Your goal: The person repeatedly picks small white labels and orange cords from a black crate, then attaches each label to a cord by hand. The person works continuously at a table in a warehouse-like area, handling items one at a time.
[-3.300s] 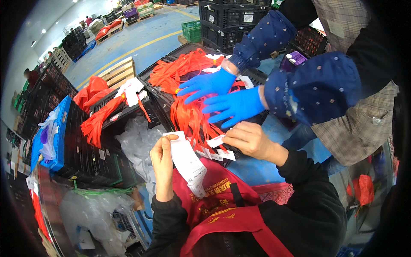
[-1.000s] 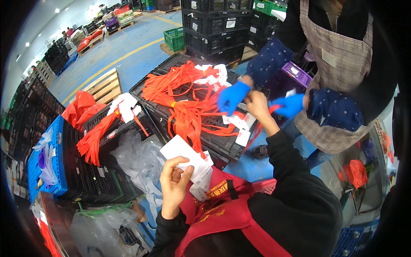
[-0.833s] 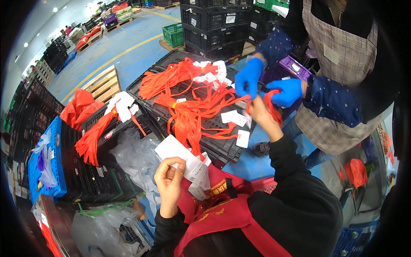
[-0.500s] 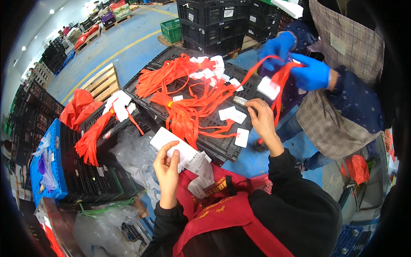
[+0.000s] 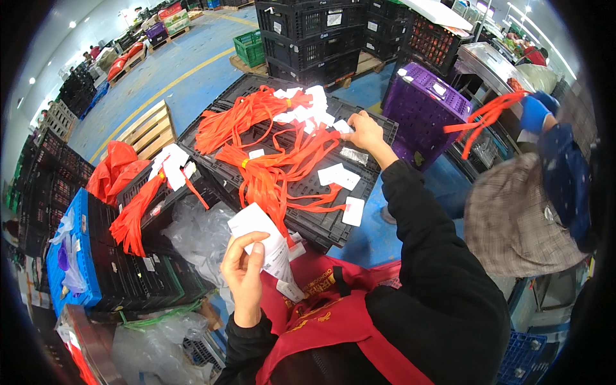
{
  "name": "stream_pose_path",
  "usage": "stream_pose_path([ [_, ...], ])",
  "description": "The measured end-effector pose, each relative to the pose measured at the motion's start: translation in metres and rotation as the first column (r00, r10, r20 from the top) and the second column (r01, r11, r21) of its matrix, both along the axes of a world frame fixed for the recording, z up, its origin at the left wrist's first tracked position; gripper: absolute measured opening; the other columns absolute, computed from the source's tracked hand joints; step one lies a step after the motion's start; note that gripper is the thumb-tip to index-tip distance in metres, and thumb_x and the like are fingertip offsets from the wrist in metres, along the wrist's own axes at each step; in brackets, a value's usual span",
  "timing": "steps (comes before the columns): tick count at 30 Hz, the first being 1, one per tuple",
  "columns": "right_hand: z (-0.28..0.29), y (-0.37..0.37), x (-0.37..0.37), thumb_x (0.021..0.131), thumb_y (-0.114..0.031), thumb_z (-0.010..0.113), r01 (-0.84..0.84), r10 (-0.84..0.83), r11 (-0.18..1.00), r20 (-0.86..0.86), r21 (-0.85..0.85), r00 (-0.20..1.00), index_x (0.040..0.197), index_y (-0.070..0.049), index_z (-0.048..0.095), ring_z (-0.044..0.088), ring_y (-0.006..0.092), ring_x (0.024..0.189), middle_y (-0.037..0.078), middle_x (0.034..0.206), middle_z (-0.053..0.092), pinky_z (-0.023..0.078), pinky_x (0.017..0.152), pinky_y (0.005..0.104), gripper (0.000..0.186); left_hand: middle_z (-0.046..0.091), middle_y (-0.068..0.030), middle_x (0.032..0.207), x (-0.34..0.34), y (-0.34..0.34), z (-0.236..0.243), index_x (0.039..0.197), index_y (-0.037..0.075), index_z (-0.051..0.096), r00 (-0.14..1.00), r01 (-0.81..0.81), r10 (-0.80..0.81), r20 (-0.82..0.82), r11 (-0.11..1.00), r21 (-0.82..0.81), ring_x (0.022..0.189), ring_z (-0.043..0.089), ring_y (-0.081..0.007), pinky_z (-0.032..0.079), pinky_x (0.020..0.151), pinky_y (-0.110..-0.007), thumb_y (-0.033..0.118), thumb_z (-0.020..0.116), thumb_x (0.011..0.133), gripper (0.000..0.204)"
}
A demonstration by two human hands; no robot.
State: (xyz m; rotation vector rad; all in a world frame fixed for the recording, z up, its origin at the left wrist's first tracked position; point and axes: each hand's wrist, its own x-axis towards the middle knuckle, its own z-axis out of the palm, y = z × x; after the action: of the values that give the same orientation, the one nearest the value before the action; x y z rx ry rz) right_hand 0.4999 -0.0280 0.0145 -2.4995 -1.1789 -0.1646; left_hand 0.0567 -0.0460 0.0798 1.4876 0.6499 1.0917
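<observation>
Left hand [image 5: 245,273], bare, is closed with thumb against bent fingers around a white paper strip [image 5: 274,256], which hangs over the lap of the wearer's red apron [image 5: 324,308]. Right hand [image 5: 369,133] reaches out with its fingers curled at a white tag [image 5: 343,126]; the fingertips meet the tag, but whether they grip it cannot be told.

Around that hand, two bundles of flat red ribbons lie on a black plastic crate [image 5: 321,224]. The far bundle [image 5: 240,119] has a crowd of white tags [image 5: 308,114] at its right end; the near bundle [image 5: 266,183], bound with a yellow tie [image 5: 244,163], spreads toward the wearer. Two overlapping white cards [image 5: 337,175] lie right of the near bundle, and another white card [image 5: 352,211] lies at the crate's right edge. A narrow printed label [image 5: 354,156] lies just below the right wrist.

Farther left, a third ribbon bundle [image 5: 136,218] droops over another black crate, beside a clear plastic bag [image 5: 199,234]. To the right stand a purple crate [image 5: 427,112] and a co-worker in a plaid apron [image 5: 513,224], whose blue-gloved hand [image 5: 534,115] holds red ribbons [image 5: 491,115]. Beyond the ribbons rise stacked black crates [image 5: 312,42], with a green crate [image 5: 249,49] beside them.
</observation>
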Motion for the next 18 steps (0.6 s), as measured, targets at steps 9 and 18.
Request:
stream_pose_path([
  [9, 0.008, 0.009, 0.007, 0.072, -0.034, 0.096, 0.034, -0.039, 0.997, -0.070, -0.067, 0.997, 0.096, -0.008, 0.077, 0.074, 0.0355, 0.105, 0.014, 0.107, 0.077, 0.059, 0.088, 0.0467, 0.041, 0.073, -0.0041, 0.093, -0.005, -0.007, 0.024, 0.090, -0.001, 0.077, 0.978, 0.169, -0.198, 0.070, 0.939, 0.298, 0.075, 0.063, -0.0072, 0.045, 0.065, -0.019, -0.007, 0.075, 0.088, 0.007],
  [18, 0.000, -0.002, 0.021, 0.094, -0.019, 0.077, 0.022, 0.123, 0.954, -0.458, 0.299, 0.881, 0.100, 0.003, 0.076, 0.077, 0.0200, 0.064, 0.014, 0.076, 0.078, 0.059, 0.064, 0.0337, 0.023, 0.066, 0.0003, 0.103, 0.025, -0.014, 0.009, 0.123, -0.001, 0.070, 0.952, 0.307, -0.307, 0.014, 0.944, -0.119, 0.081, 0.055, -0.0023, 0.040, 0.067, -0.019, -0.006, 0.066, 0.100, 0.024],
])
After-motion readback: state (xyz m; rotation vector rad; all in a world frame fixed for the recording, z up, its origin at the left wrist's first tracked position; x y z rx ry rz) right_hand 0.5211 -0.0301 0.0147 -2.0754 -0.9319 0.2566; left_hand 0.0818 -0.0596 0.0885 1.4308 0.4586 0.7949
